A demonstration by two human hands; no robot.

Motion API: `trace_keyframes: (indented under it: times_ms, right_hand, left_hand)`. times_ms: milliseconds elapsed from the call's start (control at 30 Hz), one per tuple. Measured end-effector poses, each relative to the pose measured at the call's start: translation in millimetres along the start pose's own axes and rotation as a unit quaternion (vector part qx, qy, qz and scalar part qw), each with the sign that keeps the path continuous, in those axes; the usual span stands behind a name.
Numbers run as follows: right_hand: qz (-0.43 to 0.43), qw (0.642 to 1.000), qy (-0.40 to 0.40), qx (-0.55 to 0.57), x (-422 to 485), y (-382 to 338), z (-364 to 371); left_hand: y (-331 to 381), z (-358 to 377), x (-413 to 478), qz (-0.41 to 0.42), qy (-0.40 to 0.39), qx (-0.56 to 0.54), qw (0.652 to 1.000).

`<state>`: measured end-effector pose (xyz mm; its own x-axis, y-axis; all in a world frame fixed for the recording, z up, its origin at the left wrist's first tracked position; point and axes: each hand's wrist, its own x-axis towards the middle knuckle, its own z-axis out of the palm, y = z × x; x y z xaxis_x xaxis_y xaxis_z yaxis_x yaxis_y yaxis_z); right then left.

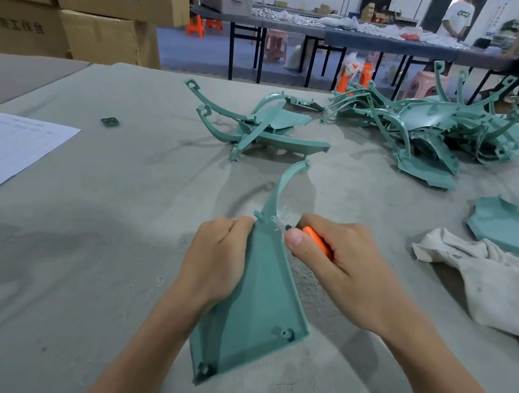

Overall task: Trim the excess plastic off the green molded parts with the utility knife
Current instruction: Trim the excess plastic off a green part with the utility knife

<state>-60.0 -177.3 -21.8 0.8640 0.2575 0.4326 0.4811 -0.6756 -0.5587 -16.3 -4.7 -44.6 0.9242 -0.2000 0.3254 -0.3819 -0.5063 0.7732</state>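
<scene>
Part under work: one green molded part (260, 303) lies flat on the table (89, 238), close to the person and between both hands. Its curved arm points away.
Left hand (217, 263): fingers curl round the part's upper left edge and pin it to the table.
Right hand (338, 258): closed round the orange utility knife (317, 241), thumb laid along the top. The blade is too small to make out.
Knife position: the tip is at the part's right edge, just below where the arm begins. Pale shavings cling there.
Step in hand: judged to be trimming flash from the upper right edge.
Next move: calls for a steady draw along that edge, with the part pinned firmly and the left fingers clear of the blade's path.
Other stock: a small pile (261, 128) and a larger pile (435, 123) of green parts lie farther back. One more part (512, 229) lies against a cloth (499, 278) at the right.
</scene>
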Motion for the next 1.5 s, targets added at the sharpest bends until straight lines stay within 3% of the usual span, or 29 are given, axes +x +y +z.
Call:
trace_keyframes:
  times_ms: [367,567,967,1500]
  right_hand:
    - [0.026,0.998,0.056,0.008,7,5,-2]
    - [-0.005,0.999,0.031,0.019,2,4,-2]
    - [0.040,0.996,0.068,0.038,8,4,-8]
    - [0.060,0.990,0.126,0.012,16,3,0]
  left_hand:
    - [14,6,-9,-0.019,0.013,-0.074,0.997]
    - [12,3,-8,-0.019,0.028,-0.033,0.999]
    - [18,4,-12,0.024,0.057,-0.021,0.998]
    - [19,6,-12,0.008,0.024,-0.085,0.996]
